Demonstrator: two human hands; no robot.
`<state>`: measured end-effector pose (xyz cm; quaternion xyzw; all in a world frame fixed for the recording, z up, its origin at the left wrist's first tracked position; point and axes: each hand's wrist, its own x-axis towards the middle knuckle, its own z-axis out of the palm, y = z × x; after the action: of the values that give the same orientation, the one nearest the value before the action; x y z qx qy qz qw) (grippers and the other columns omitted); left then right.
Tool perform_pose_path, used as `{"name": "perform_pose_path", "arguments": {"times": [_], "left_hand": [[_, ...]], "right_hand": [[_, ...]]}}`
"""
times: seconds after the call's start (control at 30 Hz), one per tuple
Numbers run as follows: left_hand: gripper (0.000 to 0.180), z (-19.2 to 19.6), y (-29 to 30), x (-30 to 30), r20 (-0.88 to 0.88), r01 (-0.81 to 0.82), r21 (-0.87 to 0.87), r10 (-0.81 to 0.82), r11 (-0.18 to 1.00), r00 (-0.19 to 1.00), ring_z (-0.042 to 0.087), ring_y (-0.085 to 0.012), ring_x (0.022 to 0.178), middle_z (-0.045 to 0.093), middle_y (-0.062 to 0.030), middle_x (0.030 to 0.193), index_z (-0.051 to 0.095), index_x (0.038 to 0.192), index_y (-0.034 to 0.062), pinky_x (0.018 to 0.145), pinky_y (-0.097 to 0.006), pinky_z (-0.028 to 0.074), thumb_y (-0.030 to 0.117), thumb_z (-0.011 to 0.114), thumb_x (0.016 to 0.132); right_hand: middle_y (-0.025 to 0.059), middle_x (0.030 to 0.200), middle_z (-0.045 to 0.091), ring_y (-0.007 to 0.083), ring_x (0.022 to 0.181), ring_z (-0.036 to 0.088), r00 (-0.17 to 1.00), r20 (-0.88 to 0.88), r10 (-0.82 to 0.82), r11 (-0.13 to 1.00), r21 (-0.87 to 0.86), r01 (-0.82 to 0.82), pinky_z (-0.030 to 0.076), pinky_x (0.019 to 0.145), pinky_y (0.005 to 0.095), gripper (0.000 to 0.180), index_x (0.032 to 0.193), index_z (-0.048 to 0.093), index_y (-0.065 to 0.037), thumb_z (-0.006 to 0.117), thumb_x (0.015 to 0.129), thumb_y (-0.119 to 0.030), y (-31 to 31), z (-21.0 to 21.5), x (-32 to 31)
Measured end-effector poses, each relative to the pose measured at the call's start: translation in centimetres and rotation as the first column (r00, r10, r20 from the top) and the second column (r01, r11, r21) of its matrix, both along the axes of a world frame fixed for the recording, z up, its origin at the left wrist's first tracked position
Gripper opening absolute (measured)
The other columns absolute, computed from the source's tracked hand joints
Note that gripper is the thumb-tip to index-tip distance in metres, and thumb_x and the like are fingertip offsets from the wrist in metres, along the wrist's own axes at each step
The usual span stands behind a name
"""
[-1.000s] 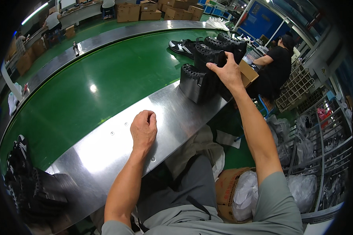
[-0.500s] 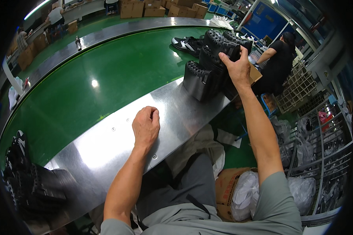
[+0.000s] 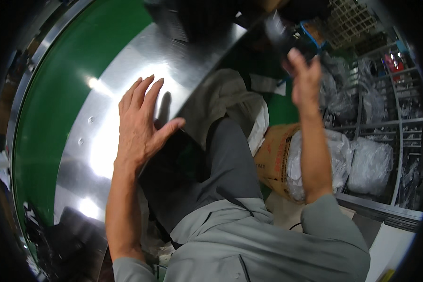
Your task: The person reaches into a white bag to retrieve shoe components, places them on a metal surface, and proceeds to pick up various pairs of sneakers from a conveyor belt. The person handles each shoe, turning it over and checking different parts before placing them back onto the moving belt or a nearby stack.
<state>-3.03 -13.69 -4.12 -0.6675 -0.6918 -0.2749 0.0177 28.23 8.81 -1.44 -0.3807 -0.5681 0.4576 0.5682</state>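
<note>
My left hand [image 3: 138, 124] is open, fingers spread, over the edge of the shiny metal bench top [image 3: 75, 178]. Nothing is in it. My right hand [image 3: 307, 82] is raised past the bench's right edge and smeared by motion. Its fingers are closed on a black shoe [image 3: 284, 40], which is blurred, so its details do not show. More black shoes [image 3: 174, 19] stand on the bench at the top of the view, partly cut off. Another group of black shoes [image 3: 63, 239] sits at the bench's lower left, in shadow.
A green surface [image 3: 42, 155] runs along the bench's far side. By my right leg stands a cardboard box [image 3: 275, 160] with a clear plastic bag [image 3: 315, 157]. Metal racks [image 3: 395, 122] holding plastic-wrapped things line the right side. A wire basket [image 3: 350, 23] is at the upper right.
My view has turned down and right. My right hand has left the shoe stack and moved off the bench with a black shoe. My left hand has gone from closed to spread.
</note>
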Motion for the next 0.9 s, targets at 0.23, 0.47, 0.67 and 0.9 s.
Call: {"name": "perform_pose_path", "arguments": {"times": [0.23,0.47,0.67,0.9], "left_hand": [[0.091,0.3,1.2,0.5,-0.276,-0.048,-0.265,-0.028,0.963,0.961,0.032,-0.0396,0.149,0.038,-0.0177,0.160,0.046,0.152,0.0128,0.120,-0.053,0.026,0.067,0.065,0.082],[0.085,1.6,1.8,0.7,-0.287,-0.040,-0.344,-0.064,0.938,0.956,0.031,-0.0393,0.150,0.034,-0.0216,0.161,0.043,0.154,0.0077,0.120,-0.053,0.028,0.047,0.070,0.084],[0.084,1.6,1.9,1.2,-0.150,-0.009,-0.376,-0.051,0.926,0.987,0.024,-0.0381,0.153,0.024,-0.0234,0.162,0.037,0.155,0.0024,0.124,-0.052,0.024,0.032,0.073,0.085],[0.085,1.9,1.5,0.9,-0.215,-0.045,-0.340,-0.031,0.939,0.976,0.032,-0.0448,0.147,0.035,-0.0289,0.157,0.046,0.149,-0.0004,0.120,-0.055,0.028,0.038,0.075,0.079]], "right_hand": [[0.0205,0.134,0.050,0.0427,0.108,0.057,0.841,-0.226,-0.492,0.169,-0.972,-0.163,0.053,0.092,0.0501,0.079,0.142,0.044,-0.008,0.079,0.081,-0.043,-9.4,-35.9,12.0],[0.0217,0.135,0.046,0.0425,0.117,0.050,0.600,-0.051,-0.798,-0.105,-0.969,-0.222,0.046,0.104,0.0539,0.087,0.143,0.041,-0.007,0.080,0.078,-0.049,-12.0,-45.8,12.3],[0.0280,0.144,0.041,0.0476,0.122,0.052,0.528,-0.047,-0.848,-0.131,-0.947,-0.294,0.052,0.099,0.0575,0.107,0.157,0.020,-0.009,0.080,0.080,-0.052,-7.8,-46.5,14.9],[0.0289,0.148,0.046,0.0445,0.127,0.055,0.884,0.038,-0.466,-0.125,-0.992,-0.023,0.049,0.106,0.0567,0.094,0.158,0.012,0.001,0.066,0.097,-0.047,-11.2,-49.6,16.1]]}}
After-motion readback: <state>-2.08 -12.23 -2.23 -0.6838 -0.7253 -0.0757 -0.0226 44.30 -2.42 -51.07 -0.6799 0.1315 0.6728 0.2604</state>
